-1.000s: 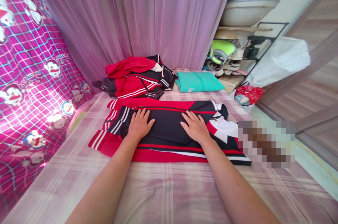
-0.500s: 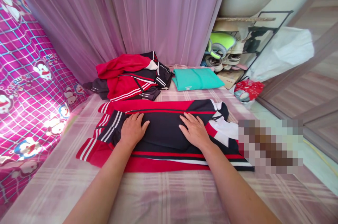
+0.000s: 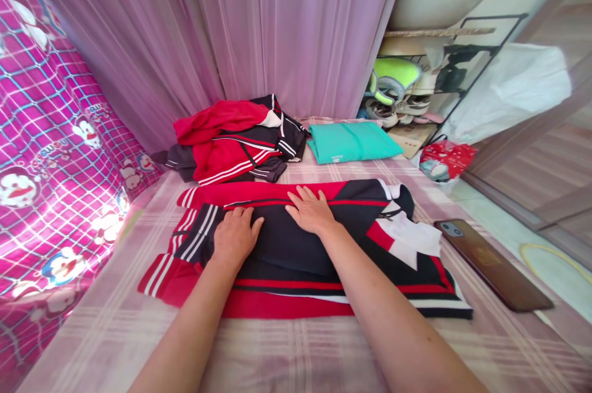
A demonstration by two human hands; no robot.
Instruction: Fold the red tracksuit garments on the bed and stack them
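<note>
My right hand (image 3: 311, 211) lies palm-down on the jacket (image 3: 287, 251), grip spread; left hand (image 3: 235, 237) likewise, fingers closer together, thumb out. Jacket flat on the sheet (image 3: 277, 356), centre of frame. Phone (image 3: 494, 266) just beside it, frame right. I log a clothes pile (image 3: 226, 140) upper centre-left, teal bundle (image 3: 354, 141) to its right.

We are in a home, most likely a bedroom.
We tell it by the plaid sheet (image 3: 296, 350) over what looks like a bed, the red-and-black clothes (image 3: 287, 251) lying on it, the mauve curtain (image 3: 287, 23) behind and the cartoon-printed cloth (image 3: 60, 195) at the left; at the right we see shoes (image 3: 419, 104) on a rack (image 3: 497, 16) and wood-grain panelling (image 3: 550, 158).
</note>
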